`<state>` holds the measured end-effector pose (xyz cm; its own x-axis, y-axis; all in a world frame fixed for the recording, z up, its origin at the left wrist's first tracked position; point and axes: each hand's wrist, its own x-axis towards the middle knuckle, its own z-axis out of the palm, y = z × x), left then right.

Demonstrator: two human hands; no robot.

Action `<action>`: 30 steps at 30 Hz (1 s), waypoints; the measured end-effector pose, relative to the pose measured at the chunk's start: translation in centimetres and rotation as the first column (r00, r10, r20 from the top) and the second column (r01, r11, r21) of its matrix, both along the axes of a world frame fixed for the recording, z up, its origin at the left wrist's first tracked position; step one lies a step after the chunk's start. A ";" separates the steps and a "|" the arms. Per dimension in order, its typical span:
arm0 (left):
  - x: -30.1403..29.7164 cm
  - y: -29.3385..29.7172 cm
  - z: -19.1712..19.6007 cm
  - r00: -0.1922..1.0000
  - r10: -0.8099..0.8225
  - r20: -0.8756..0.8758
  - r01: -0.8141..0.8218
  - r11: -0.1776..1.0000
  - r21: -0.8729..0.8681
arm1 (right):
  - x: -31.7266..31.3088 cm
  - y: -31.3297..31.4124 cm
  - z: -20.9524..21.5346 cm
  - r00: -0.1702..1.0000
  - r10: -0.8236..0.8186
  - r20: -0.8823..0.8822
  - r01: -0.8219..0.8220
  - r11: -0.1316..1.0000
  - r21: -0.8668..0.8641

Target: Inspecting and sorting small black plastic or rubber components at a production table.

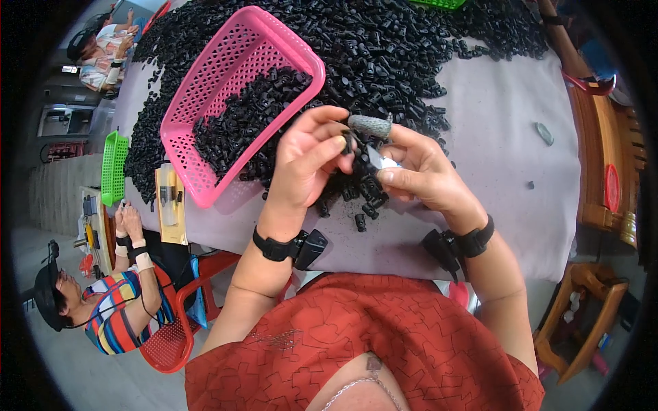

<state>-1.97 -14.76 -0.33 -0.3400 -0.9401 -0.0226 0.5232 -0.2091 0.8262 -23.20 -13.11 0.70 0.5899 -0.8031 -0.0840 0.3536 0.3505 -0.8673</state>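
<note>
My left hand (pixel 312 156) is closed, its thumb and fingers pinching a small black plastic part (pixel 348 142) above the table. Close beside it, my right hand (pixel 426 170) grips a small pointed blade (pixel 381 159) between thumb and fingers, its tip near the black part. A grey knitted finger sleeve (pixel 371 126) covers the right index finger. Beneath both hands lie loose black plastic parts (pixel 370 195), small and cylinder-like. Just left of my left hand, a pink plastic basket (pixel 199 116) lies tilted, with many of the same parts inside.
A large heap of black parts (pixel 384 41) covers the far side of the cloth-covered table (pixel 507 198). Green baskets (pixel 114 168) stand at the left and far edges. A co-worker in a striped shirt (pixel 127 308) sits at left; others sit farther off. A wooden stool (pixel 582 315) is at lower right.
</note>
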 end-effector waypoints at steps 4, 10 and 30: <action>1.0 0.3 2.7 0.736 0.650 0.192 -0.427 0.664 -0.614 | 0.1 -0.3 -0.4 0.997 -0.083 0.000 0.083 0.996 -0.018; 3.1 -1.9 2.4 0.269 0.879 0.393 -0.243 0.456 -0.856 | 0.4 -0.4 -1.1 0.991 -0.124 -0.041 0.125 0.992 0.012; -0.2 -0.3 0.8 0.182 0.484 0.856 0.299 0.802 -0.517 | 0.6 -0.6 -2.1 0.982 -0.185 -0.046 0.186 0.982 0.020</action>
